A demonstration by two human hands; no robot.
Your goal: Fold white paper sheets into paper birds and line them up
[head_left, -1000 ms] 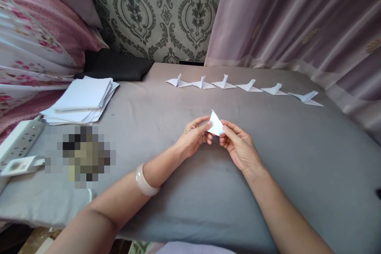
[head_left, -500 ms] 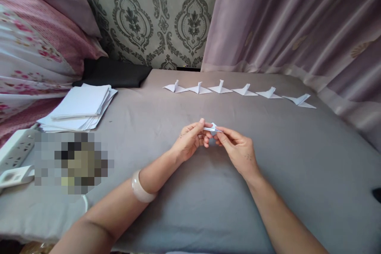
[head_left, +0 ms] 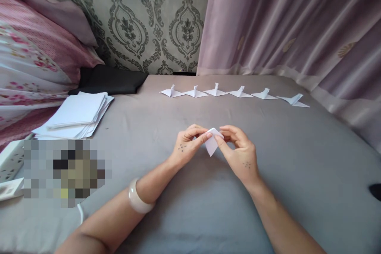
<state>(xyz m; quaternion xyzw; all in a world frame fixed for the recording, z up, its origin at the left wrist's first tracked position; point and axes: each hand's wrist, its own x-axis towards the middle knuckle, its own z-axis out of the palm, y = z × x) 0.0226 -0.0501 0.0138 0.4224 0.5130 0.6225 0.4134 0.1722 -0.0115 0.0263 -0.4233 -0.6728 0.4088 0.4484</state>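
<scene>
Between my two hands is a small folded piece of white paper (head_left: 211, 145), shaped like a kite with a point facing down. My left hand (head_left: 190, 143) pinches its left side, thumb on the near face and fingers behind. On the right side, my right hand (head_left: 238, 147) grips the paper between thumb and fingers. Both hands are above the middle of the grey cloth surface (head_left: 178, 214). Beyond them stands a row of several folded white paper birds (head_left: 216, 90), their wings spread flat.
At the left lies a stack of white paper sheets (head_left: 77, 108), with a black folded cloth (head_left: 110, 80) behind it. A white power strip (head_left: 10, 162) sits at the left edge, beside a blurred-out patch. Purple curtains (head_left: 268, 24) hang at the back right.
The folded paper has turned from nearly edge-on to showing its flat face, point down. My thumbs have shifted onto its near face. The view has tilted slightly up.
</scene>
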